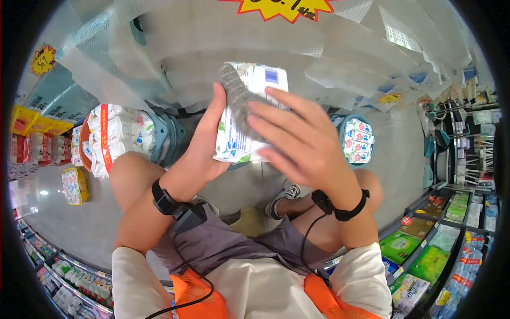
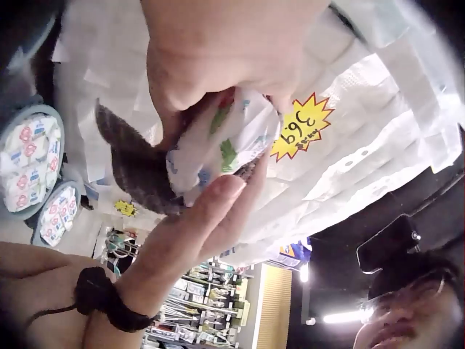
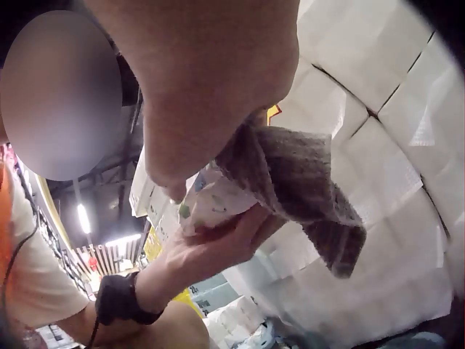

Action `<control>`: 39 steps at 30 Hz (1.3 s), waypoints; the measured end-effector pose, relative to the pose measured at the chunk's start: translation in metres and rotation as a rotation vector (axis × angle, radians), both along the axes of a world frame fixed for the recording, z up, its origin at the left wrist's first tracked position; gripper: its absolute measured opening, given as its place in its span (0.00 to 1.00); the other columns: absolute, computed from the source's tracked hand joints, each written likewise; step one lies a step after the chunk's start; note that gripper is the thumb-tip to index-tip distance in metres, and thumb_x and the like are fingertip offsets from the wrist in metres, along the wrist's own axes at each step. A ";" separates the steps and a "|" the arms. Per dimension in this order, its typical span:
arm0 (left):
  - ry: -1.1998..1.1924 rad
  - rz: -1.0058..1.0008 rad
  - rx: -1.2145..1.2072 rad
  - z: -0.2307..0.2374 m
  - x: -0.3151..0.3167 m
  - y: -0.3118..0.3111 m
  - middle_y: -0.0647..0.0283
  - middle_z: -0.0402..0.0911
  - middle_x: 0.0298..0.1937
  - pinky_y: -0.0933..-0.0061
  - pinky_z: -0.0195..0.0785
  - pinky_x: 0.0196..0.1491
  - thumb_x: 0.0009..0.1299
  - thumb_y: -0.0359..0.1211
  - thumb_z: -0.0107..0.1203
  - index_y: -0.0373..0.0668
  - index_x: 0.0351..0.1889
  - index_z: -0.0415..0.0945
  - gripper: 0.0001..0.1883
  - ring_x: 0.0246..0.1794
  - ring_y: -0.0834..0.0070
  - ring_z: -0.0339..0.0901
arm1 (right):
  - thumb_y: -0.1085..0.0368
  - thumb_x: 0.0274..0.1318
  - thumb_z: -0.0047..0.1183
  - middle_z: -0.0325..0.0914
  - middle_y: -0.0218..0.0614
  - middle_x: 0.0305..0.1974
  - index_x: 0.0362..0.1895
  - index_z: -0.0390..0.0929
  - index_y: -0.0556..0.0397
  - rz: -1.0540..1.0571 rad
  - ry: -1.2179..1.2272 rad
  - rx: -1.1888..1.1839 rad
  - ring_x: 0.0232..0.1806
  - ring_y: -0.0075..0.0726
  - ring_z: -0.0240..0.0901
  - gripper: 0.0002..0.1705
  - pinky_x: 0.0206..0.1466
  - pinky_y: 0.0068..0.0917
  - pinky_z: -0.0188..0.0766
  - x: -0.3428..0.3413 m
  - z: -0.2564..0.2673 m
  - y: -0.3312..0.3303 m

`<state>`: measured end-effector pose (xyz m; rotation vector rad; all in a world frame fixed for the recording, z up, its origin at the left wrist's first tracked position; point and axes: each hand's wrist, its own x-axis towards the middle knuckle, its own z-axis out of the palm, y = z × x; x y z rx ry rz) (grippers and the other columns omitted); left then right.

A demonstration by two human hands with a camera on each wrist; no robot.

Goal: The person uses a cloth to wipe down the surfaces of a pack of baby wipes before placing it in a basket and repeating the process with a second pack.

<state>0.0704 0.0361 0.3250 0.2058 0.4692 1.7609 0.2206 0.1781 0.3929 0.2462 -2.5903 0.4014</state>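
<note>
1. A white soft-plastic package (image 1: 230, 139) with green leaf prints and blue markings stands tilted, gripped by the left hand (image 1: 204, 141).
2. A striped grey cloth (image 1: 239, 101) lies creased across its face, touched by the right hand's (image 1: 308, 135) outstretched fingers.

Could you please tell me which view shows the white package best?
The head view: the white package shows its printed broad side, though grey cloth and the right hand cover part. The left wrist view shows a leaf-printed part; the right wrist, a small patch.
</note>
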 end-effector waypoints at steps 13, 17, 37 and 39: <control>-0.063 0.065 -0.128 0.000 -0.003 0.003 0.49 0.84 0.64 0.54 0.75 0.68 0.84 0.50 0.39 0.36 0.72 0.72 0.31 0.62 0.58 0.84 | 0.65 0.45 0.64 0.86 0.34 0.57 0.52 0.88 0.52 -0.023 0.228 0.160 0.55 0.42 0.78 0.25 0.51 0.37 0.75 -0.002 -0.029 -0.014; -0.014 0.076 -0.161 0.000 -0.004 0.002 0.41 0.80 0.68 0.53 0.72 0.72 0.83 0.53 0.30 0.33 0.77 0.68 0.38 0.65 0.52 0.82 | 0.65 0.46 0.61 0.86 0.33 0.55 0.47 0.89 0.51 0.013 0.206 0.227 0.52 0.40 0.78 0.20 0.47 0.35 0.74 0.002 -0.024 -0.032; -0.224 -0.191 0.063 -0.014 -0.002 -0.004 0.53 0.83 0.67 0.55 0.78 0.68 0.87 0.49 0.45 0.40 0.75 0.71 0.28 0.64 0.60 0.85 | 0.81 0.53 0.67 0.80 0.40 0.53 0.49 0.91 0.52 -0.073 0.271 -0.530 0.41 0.30 0.81 0.19 0.45 0.26 0.78 0.007 -0.009 0.007; -0.266 -0.299 0.123 -0.015 0.002 -0.004 0.52 0.81 0.70 0.54 0.76 0.71 0.87 0.50 0.44 0.39 0.77 0.68 0.30 0.66 0.58 0.83 | 0.80 0.52 0.69 0.80 0.39 0.52 0.49 0.92 0.51 -0.147 0.321 -0.484 0.43 0.31 0.80 0.19 0.45 0.27 0.78 0.008 -0.007 0.018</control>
